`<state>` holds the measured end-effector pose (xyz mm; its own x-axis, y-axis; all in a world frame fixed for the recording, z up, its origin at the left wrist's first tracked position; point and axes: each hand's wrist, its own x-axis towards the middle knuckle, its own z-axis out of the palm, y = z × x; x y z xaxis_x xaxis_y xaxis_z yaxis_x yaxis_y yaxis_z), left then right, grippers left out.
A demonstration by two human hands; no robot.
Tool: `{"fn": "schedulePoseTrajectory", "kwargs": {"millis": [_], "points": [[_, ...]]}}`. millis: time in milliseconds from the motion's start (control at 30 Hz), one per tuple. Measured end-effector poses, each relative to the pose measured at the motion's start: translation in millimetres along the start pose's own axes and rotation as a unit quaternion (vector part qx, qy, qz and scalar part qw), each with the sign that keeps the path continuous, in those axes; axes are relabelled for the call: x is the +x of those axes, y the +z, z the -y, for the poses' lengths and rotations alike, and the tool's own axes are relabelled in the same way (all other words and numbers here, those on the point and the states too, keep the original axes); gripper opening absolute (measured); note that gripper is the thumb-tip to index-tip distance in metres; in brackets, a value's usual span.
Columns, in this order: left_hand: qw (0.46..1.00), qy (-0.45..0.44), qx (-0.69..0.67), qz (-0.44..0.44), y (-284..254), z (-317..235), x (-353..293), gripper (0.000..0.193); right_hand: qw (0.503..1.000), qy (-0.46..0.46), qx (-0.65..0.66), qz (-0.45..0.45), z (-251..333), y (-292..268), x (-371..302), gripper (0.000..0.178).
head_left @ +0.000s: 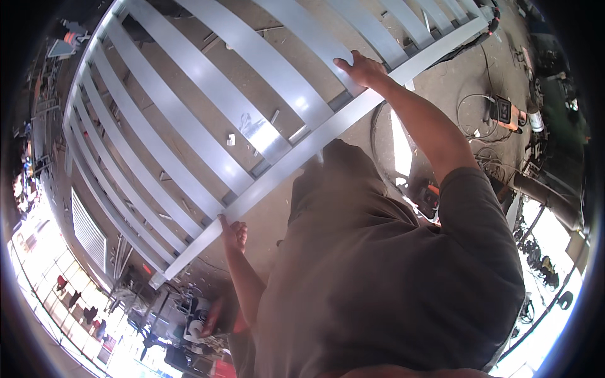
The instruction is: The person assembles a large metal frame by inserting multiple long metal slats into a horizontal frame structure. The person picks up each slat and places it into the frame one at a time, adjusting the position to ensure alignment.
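A large slatted metal panel (271, 179), silver-grey with long flat bars joined to a straight side rail, stretches across the upper left. My right hand (365, 70) grips it where a bar meets the near rail, with the thumb laid over the bar. Lower down, my left hand (235, 234) is closed at the rail's outer edge, its thumb against the metal; the rail partly hides what its fingers touch. Between the bars the concrete floor (189, 151) shows, with small offcuts such as a pale scrap (230, 140).
An orange and black machine (508, 114) with cables stands on the floor at the right. A second red and black tool (430, 200) lies beside my right side. Another slatted panel (89, 228) stands at the far left. Cluttered equipment (189, 324) fills the lower left.
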<state>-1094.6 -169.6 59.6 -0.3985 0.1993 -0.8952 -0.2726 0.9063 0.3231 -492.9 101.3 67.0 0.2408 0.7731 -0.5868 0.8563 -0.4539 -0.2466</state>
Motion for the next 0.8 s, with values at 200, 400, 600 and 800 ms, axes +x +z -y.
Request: {"fn": "schedulePoseTrajectory", "kwargs": {"millis": [200, 400, 600, 800], "points": [[0.783, 0.386, 0.363, -0.326, -12, -18, -19, 0.055, 0.987, -0.050, -0.074, -0.132, -11, 24, -19, 0.077], [0.763, 0.320, 0.440, -0.349, 5, -32, 26, 0.073, 0.966, -0.025, -0.163, -0.200, -35, 62, 5, 0.080], [0.790, 0.320, 0.404, -0.332, -1, -35, 9, 0.069, 0.983, -0.026, -0.125, -0.131, -41, 61, 11, 0.074], [0.805, 0.324, 0.388, -0.310, -1, -37, 2, 0.070, 0.983, -0.042, -0.139, -0.110, -57, 62, 32, 0.085]]}}
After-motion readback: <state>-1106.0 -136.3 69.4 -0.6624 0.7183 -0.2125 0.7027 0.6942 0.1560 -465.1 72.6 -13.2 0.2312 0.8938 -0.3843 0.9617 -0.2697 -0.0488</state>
